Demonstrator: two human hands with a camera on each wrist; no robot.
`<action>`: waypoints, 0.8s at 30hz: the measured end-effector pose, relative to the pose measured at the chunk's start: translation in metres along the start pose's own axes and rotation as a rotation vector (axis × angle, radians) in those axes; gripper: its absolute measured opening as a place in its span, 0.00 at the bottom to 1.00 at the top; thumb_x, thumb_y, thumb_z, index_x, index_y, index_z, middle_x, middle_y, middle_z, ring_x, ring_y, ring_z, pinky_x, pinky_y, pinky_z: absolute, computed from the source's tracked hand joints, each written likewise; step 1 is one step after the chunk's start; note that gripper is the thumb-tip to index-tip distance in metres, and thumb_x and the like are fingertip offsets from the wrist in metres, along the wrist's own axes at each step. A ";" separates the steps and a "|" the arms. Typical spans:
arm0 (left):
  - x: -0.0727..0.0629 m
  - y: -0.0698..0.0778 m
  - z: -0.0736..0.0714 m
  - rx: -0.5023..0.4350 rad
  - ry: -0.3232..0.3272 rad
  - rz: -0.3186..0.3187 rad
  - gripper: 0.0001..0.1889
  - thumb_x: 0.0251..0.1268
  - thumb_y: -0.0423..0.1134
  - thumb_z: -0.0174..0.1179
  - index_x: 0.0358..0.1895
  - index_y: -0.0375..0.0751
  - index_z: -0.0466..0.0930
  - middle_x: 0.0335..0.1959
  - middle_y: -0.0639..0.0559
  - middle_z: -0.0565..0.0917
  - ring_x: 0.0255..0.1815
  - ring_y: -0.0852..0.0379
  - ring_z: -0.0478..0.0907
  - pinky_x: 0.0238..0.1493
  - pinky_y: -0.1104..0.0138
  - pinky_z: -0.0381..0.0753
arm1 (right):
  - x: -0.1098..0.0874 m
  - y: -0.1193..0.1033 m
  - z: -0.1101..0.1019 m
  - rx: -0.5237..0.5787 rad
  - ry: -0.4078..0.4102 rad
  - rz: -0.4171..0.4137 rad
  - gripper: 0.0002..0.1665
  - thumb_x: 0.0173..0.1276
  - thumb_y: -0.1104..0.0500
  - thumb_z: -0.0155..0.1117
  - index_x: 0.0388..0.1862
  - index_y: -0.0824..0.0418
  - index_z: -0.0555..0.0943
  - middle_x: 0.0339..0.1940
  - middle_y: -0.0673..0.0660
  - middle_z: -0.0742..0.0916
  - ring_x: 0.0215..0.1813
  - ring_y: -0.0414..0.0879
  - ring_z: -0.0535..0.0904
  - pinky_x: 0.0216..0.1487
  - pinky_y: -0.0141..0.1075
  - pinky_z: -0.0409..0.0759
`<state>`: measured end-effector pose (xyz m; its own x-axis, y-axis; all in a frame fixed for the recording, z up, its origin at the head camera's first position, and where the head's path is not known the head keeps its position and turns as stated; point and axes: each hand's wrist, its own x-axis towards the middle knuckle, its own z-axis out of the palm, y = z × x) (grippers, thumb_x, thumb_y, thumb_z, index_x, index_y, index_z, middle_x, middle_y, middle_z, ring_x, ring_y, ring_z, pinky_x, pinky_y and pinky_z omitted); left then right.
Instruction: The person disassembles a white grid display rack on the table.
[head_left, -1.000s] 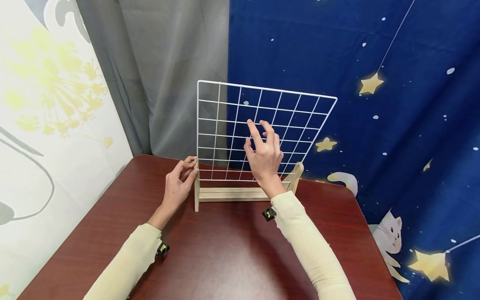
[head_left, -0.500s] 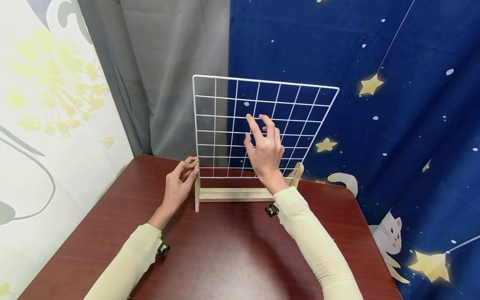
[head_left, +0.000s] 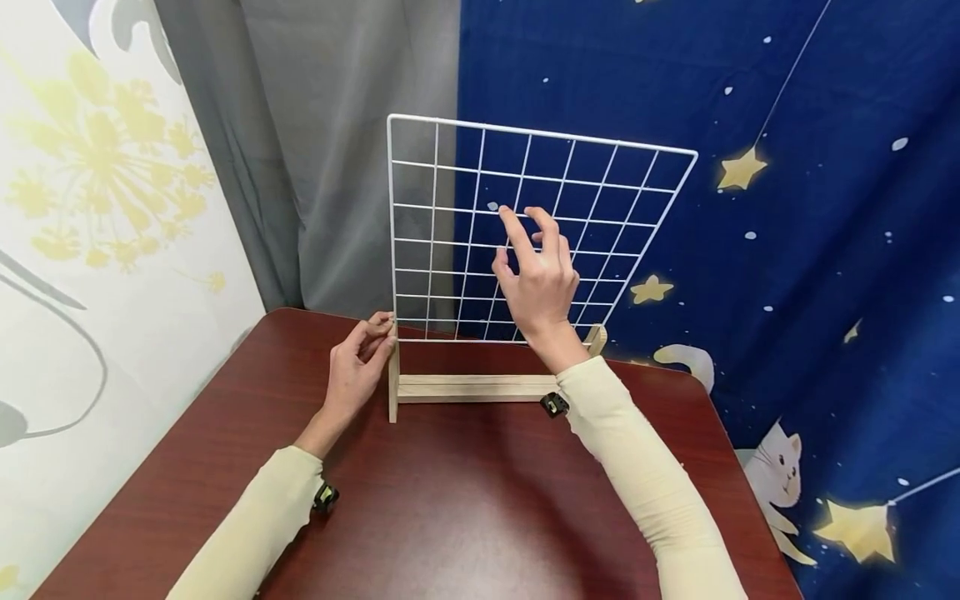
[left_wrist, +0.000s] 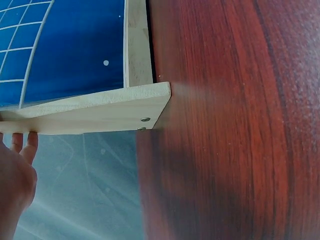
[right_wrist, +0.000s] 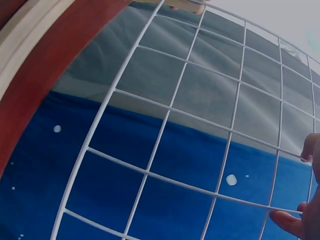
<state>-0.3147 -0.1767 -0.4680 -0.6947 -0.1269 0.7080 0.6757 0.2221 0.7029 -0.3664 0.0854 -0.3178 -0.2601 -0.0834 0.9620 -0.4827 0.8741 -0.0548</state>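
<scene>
Between the uprights of a pale wooden stand (head_left: 480,388) rises a white wire grid panel (head_left: 433,207), its lower edge well above the stand's crossbar. My right hand (head_left: 542,279) grips the grid near its middle, fingertips hooked through the openings. The right wrist view shows thumb and fingers (right_wrist: 290,223) around the wires at the edge of frame. At the left upright (head_left: 393,383), my left hand (head_left: 355,362) pinches the upper end. In the left wrist view its fingertips touch the wooden board (left_wrist: 100,117), whose lower end has two screws (left_wrist: 145,119); the thumb is hidden there.
The stand rests on a reddish-brown wooden table (head_left: 450,500) near its far edge. Behind hang a grey curtain (head_left: 360,67) and a blue curtain (head_left: 615,75) with stars. A pale printed cloth (head_left: 112,333) hangs at the left.
My right hand has lifted the grid panel upward, widening the gap above the crossbar. The left hand and the stand have stayed in place.
</scene>
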 end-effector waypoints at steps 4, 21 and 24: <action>0.000 -0.002 -0.002 -0.001 0.001 0.007 0.07 0.66 0.19 0.66 0.44 0.19 0.80 0.54 0.24 0.87 0.58 0.70 0.86 0.58 0.74 0.87 | 0.009 -0.004 -0.002 0.000 0.024 -0.010 0.27 0.73 0.57 0.66 0.70 0.43 0.82 0.67 0.58 0.83 0.51 0.54 0.86 0.29 0.44 0.90; 0.003 0.001 0.004 0.011 -0.004 -0.015 0.08 0.66 0.19 0.67 0.45 0.20 0.81 0.55 0.26 0.87 0.58 0.69 0.86 0.59 0.74 0.87 | 0.031 0.000 -0.025 0.072 0.147 0.053 0.29 0.68 0.60 0.70 0.67 0.43 0.84 0.65 0.57 0.84 0.50 0.56 0.88 0.41 0.47 0.92; 0.003 0.001 0.005 0.021 -0.011 -0.018 0.08 0.66 0.19 0.67 0.46 0.20 0.81 0.56 0.27 0.87 0.59 0.67 0.86 0.59 0.74 0.87 | 0.033 0.001 -0.031 0.073 0.165 0.065 0.29 0.67 0.60 0.71 0.67 0.43 0.84 0.65 0.57 0.84 0.50 0.55 0.89 0.39 0.48 0.91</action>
<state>-0.3173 -0.1720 -0.4652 -0.7096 -0.1208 0.6941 0.6575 0.2405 0.7140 -0.3496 0.0988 -0.2777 -0.1550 0.0569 0.9863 -0.5303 0.8375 -0.1316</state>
